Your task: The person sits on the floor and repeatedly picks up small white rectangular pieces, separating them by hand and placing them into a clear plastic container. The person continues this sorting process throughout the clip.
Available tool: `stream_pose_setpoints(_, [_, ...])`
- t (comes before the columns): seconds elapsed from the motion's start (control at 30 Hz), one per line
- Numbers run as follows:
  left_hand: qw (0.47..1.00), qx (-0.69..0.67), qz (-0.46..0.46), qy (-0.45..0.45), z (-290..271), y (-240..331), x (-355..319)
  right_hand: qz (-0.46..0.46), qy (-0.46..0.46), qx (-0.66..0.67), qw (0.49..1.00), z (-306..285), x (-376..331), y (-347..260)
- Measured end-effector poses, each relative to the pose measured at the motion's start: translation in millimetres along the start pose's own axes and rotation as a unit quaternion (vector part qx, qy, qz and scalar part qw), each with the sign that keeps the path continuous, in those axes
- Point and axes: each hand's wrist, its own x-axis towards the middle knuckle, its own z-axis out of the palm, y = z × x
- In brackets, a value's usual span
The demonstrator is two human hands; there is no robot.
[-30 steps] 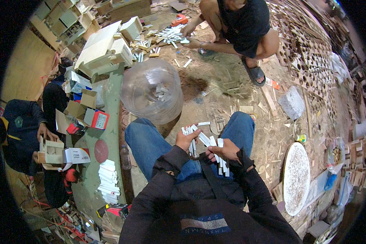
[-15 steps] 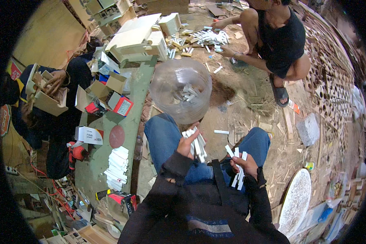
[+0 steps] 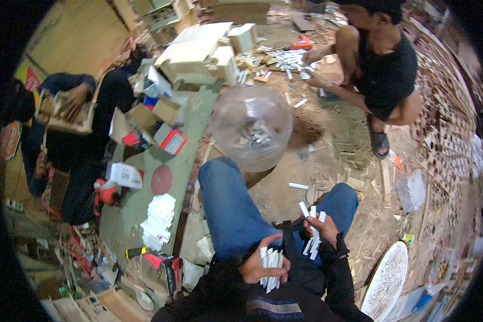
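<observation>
In my left hand point(image 3: 258, 266), fingers wrapped round, is a bundle of short white strips point(image 3: 272, 268), drawn in close above my lap. My right hand point(image 3: 323, 231), over my right thigh, grips a few white strips point(image 3: 314, 232) that fan out between the fingers. In front of my knees stands a round clear plastic tub point(image 3: 252, 129) with a small heap of white pieces point(image 3: 261, 131) inside. One loose white strip point(image 3: 298, 186) lies on the floor between my knees.
A green bench point(image 3: 193, 139) on the left carries a stack of white strips point(image 3: 158, 220), open boxes point(image 3: 169, 138) and a red disc point(image 3: 161, 180). One person point(image 3: 386, 70) squats far right by a strip pile point(image 3: 290, 58); another point(image 3: 67, 107) works at left. A white block point(image 3: 411, 190) lies right.
My left hand has come down and toward my body with its bundle of strips. My right hand stays over the thigh. The view has shifted slightly.
</observation>
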Motion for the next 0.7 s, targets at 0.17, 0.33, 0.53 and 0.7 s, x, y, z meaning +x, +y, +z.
stream_pose_setpoints(0.17, [0.999, -0.040, -0.003, -0.006, 3.8, -10.7, 1.5, -0.017, 0.011, -0.045, 0.999, -1.4, 4.0, 3.1])
stream_pose_setpoints(0.33, [1.000, 0.021, 0.015, 0.000, 6.4, -7.7, 6.6, -0.012, 0.002, -0.036, 0.999, -1.0, 6.1, 2.2])
stream_pose_setpoints(0.53, [0.920, 0.062, 0.240, 0.302, -32.7, 55.9, -21.3, -0.001, 0.021, -0.017, 1.000, 0.2, 10.1, 2.2])
stream_pose_setpoints(0.7, [0.777, 0.236, 0.238, 0.534, -145.1, 146.7, -106.5, 0.016, 0.025, -0.013, 0.999, -0.1, 13.1, 1.3])
